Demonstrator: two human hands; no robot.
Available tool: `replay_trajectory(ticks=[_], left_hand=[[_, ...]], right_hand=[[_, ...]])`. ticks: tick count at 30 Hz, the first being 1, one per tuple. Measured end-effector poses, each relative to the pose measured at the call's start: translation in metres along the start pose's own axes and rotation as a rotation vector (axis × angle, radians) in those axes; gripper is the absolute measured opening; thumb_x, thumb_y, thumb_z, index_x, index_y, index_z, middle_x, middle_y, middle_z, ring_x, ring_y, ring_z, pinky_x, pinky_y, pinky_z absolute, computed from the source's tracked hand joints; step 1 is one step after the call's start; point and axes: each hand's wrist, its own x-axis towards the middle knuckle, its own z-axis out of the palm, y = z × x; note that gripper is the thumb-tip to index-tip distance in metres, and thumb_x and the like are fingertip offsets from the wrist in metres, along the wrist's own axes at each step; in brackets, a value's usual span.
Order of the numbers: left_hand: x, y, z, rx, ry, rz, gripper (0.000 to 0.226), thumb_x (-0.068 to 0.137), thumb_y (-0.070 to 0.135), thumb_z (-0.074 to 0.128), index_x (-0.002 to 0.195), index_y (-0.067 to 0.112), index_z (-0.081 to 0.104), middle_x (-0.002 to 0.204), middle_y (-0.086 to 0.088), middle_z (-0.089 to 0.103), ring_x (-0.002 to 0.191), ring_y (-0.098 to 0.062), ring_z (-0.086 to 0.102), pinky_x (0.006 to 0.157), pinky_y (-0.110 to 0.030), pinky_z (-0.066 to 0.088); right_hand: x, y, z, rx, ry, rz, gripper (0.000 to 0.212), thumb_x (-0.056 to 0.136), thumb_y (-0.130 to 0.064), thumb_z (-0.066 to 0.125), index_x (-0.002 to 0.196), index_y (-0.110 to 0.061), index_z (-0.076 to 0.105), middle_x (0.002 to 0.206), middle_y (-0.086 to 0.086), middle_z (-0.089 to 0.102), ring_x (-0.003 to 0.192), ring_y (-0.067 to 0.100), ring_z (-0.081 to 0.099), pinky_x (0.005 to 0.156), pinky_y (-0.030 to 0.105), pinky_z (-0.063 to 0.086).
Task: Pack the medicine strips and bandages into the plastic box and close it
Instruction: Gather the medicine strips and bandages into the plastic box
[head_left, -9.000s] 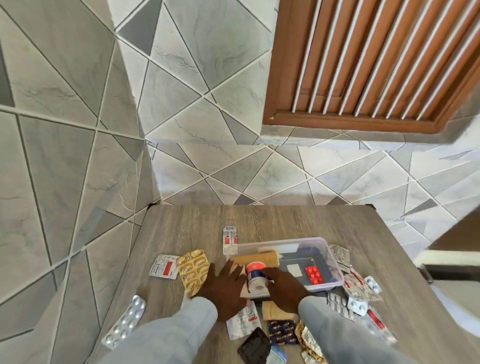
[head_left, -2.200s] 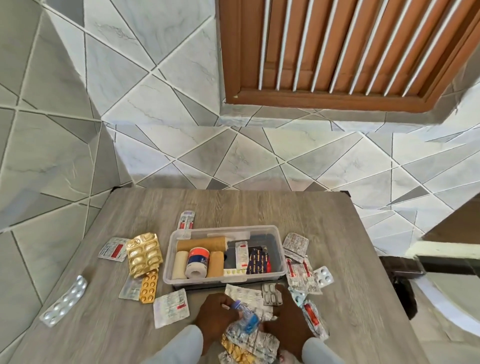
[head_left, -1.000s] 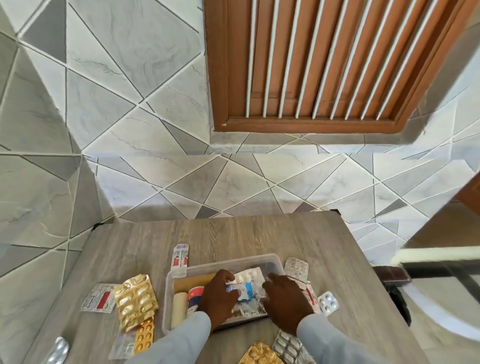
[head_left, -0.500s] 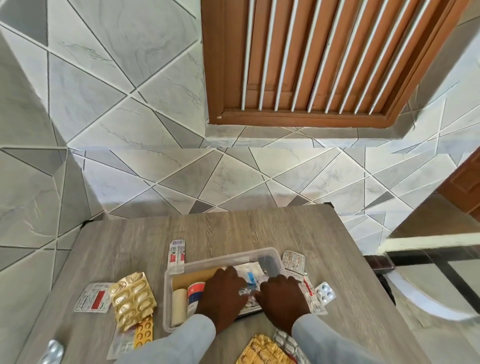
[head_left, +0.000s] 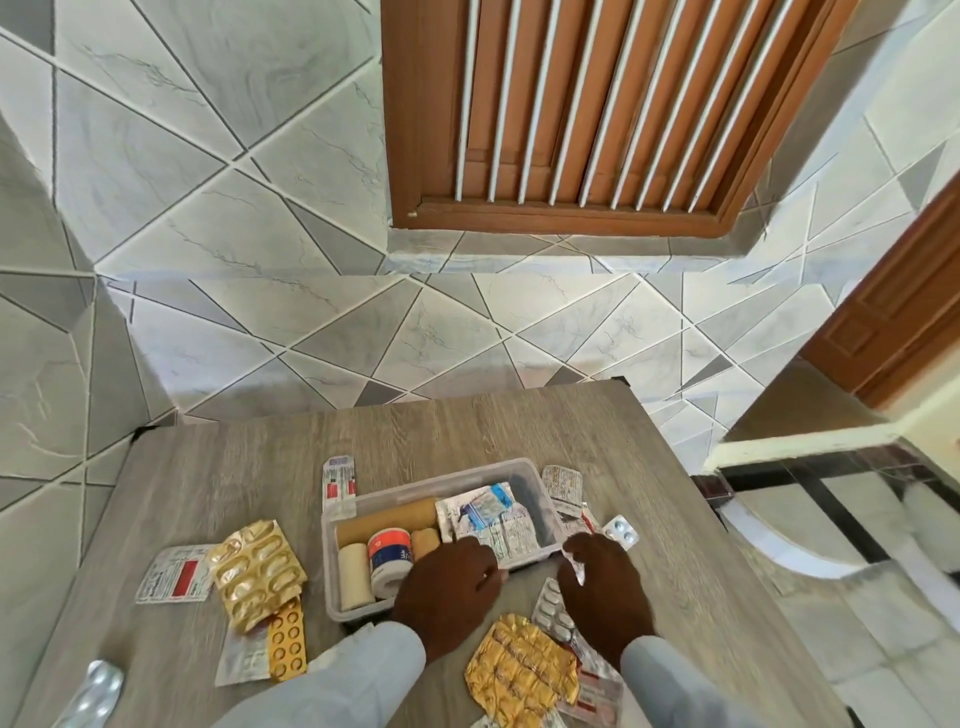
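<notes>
The clear plastic box (head_left: 328, 558) stands open in the middle of the wooden table (head_left: 467, 431). Bandage rolls (head_left: 387, 514) and a tape roll (head_left: 388, 558) fill its left half; a pile of medicine strips (head_left: 488, 517) lies in its right half. My left hand (head_left: 449, 587) hovers over the box's near rim, fingers curled down and holding nothing. My right hand (head_left: 602, 592) is just outside the near right corner, fingertips touching a strip there; whether it grips it is unclear. Loose strips lie around: gold blister (head_left: 257, 574), orange strip (head_left: 285, 644), crumpled gold foil (head_left: 522, 670).
More strips lie left of the box (head_left: 174, 574), behind it (head_left: 338, 480), at its right side (head_left: 621, 530) and at the table's near left edge (head_left: 96, 693). Tiled walls close the left and far sides. The table's right edge drops to the floor.
Both hands have pulled back from inside the box toward me, leaving the bunch of strips lying in its right half. The view has tilted slightly.
</notes>
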Motion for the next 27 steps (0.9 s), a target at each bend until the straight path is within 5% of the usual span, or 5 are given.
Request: replay_trajectory(ticks=[5, 8, 13, 20, 27], left_hand=[[-0.029, 0.013, 0.021, 0.018, -0.259, -0.030, 0.037, 0.090, 0.055, 0.041, 0.111, 0.027, 0.054, 0.115, 0.003, 0.058, 0.109, -0.019, 0.054, 0.088, -0.032, 0.040], [-0.038, 0.010, 0.042, 0.126, -0.453, -0.153, 0.067, 0.083, 0.064, 0.047, 0.139, 0.031, 0.032, 0.146, -0.001, 0.033, 0.136, -0.027, 0.030, 0.107, -0.044, 0.030], [-0.037, 0.034, 0.068, 0.190, -0.616, -0.403, 0.105, 0.071, 0.077, 0.052, 0.150, 0.034, -0.003, 0.161, -0.009, -0.006, 0.148, -0.034, -0.004, 0.113, -0.060, 0.013], [-0.036, 0.073, 0.091, 0.249, -0.544, -0.564, 0.094, 0.080, 0.058, 0.059, 0.150, 0.033, 0.000, 0.160, -0.008, -0.001, 0.145, -0.036, 0.006, 0.111, -0.056, 0.022], [-0.044, 0.081, 0.093, 0.250, -0.309, -0.612, 0.104, 0.065, 0.062, 0.068, 0.147, 0.037, 0.011, 0.150, -0.001, 0.022, 0.135, -0.031, 0.025, 0.106, -0.049, 0.027]], right_hand=[[-0.028, 0.050, 0.002, -0.094, -0.158, 0.298, 0.049, 0.083, -0.044, 0.061, 0.126, -0.028, 0.047, 0.126, 0.001, 0.055, 0.117, 0.024, 0.049, 0.098, 0.039, 0.044], [-0.033, 0.066, 0.000, -0.095, -0.238, 0.415, 0.084, 0.071, -0.063, 0.065, 0.140, -0.029, 0.031, 0.140, 0.001, 0.044, 0.128, 0.027, 0.042, 0.104, 0.043, 0.039], [-0.018, 0.084, 0.000, -0.042, -0.353, 0.413, 0.112, 0.055, -0.073, 0.069, 0.145, -0.027, 0.020, 0.144, 0.004, 0.038, 0.132, 0.030, 0.037, 0.106, 0.046, 0.037], [-0.004, 0.109, 0.009, 0.051, -0.459, 0.317, 0.109, 0.051, -0.055, 0.082, 0.139, -0.025, 0.025, 0.134, 0.007, 0.044, 0.126, 0.032, 0.043, 0.102, 0.042, 0.041], [0.005, 0.125, 0.010, 0.234, -0.498, 0.294, 0.060, 0.049, -0.052, 0.084, 0.086, -0.021, 0.049, 0.095, 0.003, 0.059, 0.087, 0.022, 0.059, 0.075, 0.033, 0.048]])
